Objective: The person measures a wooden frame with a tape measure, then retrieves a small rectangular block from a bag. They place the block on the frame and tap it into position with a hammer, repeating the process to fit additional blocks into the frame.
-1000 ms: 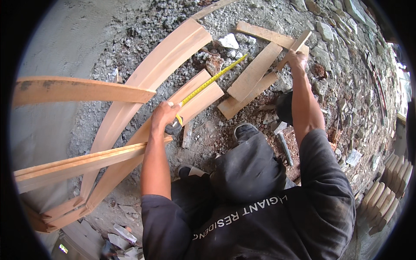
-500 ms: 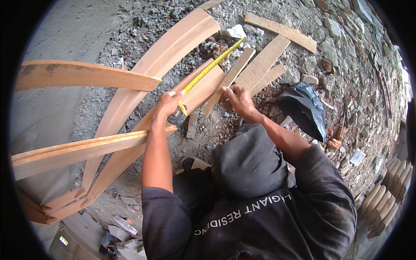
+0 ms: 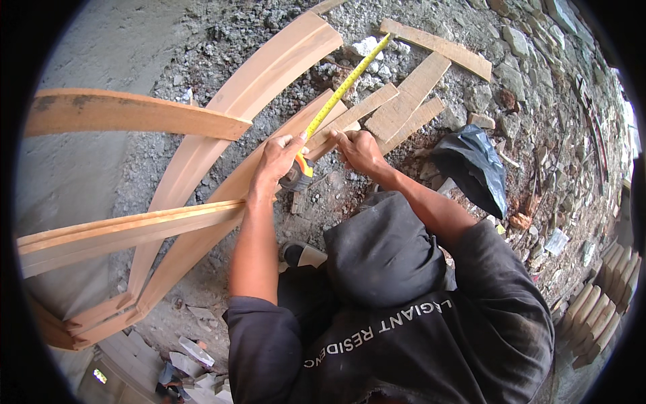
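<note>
My left hand [image 3: 278, 156] is closed on a tape measure [image 3: 297, 176] with a dark and orange case. Its yellow blade [image 3: 348, 82] is drawn out toward the upper right, its tip near a stray board at the back. In my right hand [image 3: 361, 149], the fingers pinch the near end of a narrow wooden strip [image 3: 363, 108]. The strip lies at a slant below the blade, partly over a curved wooden frame piece [image 3: 303, 124]. Both hands are close together, near that frame's far end.
Long curved timbers [image 3: 269, 67] and a crossing beam [image 3: 128, 229] fill the left side. Rough boards [image 3: 410, 97] lie beyond my right hand, with a crosswise board [image 3: 444, 50] behind. A black plastic bag [image 3: 471, 168] rests on rubble to the right. Shaped wooden pieces [image 3: 592, 320] stand lower right.
My left hand has shifted right with the tape measure, and the blade's tip has moved up and right to the crosswise board. The wooden strip has turned flatter in my right hand, toward the blade.
</note>
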### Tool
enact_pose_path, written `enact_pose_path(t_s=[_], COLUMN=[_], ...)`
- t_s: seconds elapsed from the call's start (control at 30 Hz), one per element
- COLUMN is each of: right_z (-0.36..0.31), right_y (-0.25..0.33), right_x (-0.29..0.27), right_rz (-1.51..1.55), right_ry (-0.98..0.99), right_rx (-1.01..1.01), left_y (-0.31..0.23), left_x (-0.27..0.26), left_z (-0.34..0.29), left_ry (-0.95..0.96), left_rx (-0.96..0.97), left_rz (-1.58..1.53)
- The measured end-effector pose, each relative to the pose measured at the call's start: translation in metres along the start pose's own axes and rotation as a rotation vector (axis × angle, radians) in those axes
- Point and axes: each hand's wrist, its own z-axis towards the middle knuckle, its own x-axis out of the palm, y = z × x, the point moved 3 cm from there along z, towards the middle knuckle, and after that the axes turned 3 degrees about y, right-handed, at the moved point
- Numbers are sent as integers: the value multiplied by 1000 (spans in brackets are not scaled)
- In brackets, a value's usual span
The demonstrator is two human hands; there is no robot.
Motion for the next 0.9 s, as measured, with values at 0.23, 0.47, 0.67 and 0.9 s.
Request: enact_pose_path(t_s=[0.23, 0.47, 0.67, 0.9], right_z=[-7, 39, 42, 43], right_y=[-13, -19, -17, -12], right_x=[-75, -85, -78, -90], right_rz=[324, 515, 570, 555], right_ry=[-431, -319, -387, -389], right_rx=[-52, -100, -159, -159], left_y=[13, 9, 9, 17], left_x=[0, 2, 4, -8], left_z=[9, 9, 2, 5], left_ry=[8, -8, -17, 26], left_rx=[3, 39, 47, 18], left_rz=[-44, 30, -124, 19])
